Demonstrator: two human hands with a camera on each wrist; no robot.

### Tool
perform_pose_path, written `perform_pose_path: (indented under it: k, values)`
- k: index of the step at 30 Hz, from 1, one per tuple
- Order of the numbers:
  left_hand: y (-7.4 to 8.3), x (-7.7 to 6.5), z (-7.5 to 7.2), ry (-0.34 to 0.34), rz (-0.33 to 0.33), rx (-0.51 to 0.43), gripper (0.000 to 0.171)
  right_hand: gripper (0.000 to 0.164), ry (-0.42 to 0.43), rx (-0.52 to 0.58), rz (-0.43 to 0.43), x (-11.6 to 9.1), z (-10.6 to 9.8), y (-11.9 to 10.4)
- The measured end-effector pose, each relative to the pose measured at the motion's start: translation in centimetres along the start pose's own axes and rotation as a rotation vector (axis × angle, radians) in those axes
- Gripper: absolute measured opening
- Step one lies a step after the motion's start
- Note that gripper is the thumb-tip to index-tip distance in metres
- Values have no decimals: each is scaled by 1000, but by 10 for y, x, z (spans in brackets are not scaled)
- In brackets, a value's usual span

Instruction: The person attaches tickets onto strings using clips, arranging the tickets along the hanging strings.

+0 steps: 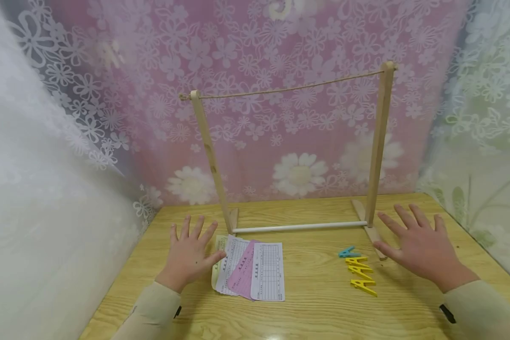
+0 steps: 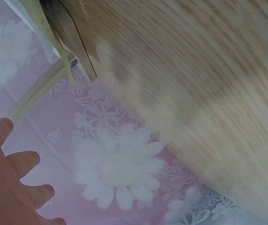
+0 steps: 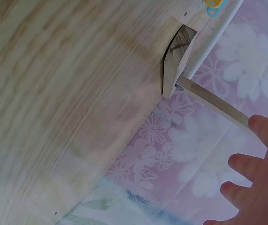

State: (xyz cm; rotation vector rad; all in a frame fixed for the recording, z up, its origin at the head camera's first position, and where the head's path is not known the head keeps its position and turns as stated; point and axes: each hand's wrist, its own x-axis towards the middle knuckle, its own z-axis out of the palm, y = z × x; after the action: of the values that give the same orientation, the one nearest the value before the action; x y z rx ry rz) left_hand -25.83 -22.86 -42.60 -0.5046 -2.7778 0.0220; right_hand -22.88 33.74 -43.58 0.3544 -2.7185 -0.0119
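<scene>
My left hand is spread with straight fingers over the table's left side, its thumb overlapping the edge of several fanned paper slips in yellow, white and pink. On the right my right hand is spread the same way, holding nothing, beside the foot of a wooden stand. Left of that hand lie a blue clothespin and several yellow clothespins in a column. The wooden stand has two posts, a string tied between their tops and a white rod joining them low down.
The wood-grain table meets a pink floral curtain at its back. Pale sheer curtains hang on the left and right. The stand's feet sit near the table's back edge.
</scene>
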Motion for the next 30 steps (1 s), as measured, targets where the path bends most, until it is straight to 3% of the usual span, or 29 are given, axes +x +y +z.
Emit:
perform_pose_path:
  k: [11, 20, 26, 30]
  values:
    - [-2, 0, 4, 12, 11, -7, 85, 77, 13, 18, -28, -2, 3, -2]
    - [-4, 0, 7, 61, 38, -88, 74, 69, -104, 154, 5, -5, 0, -5]
    - [-2, -1, 10, 55, -7, -223, 66, 62, -225, 358, 59, -9, 0, -6]
    - [2, 1, 8, 0, -81, -360, 63, 54, -256, 460, 49, -12, 2, -8]
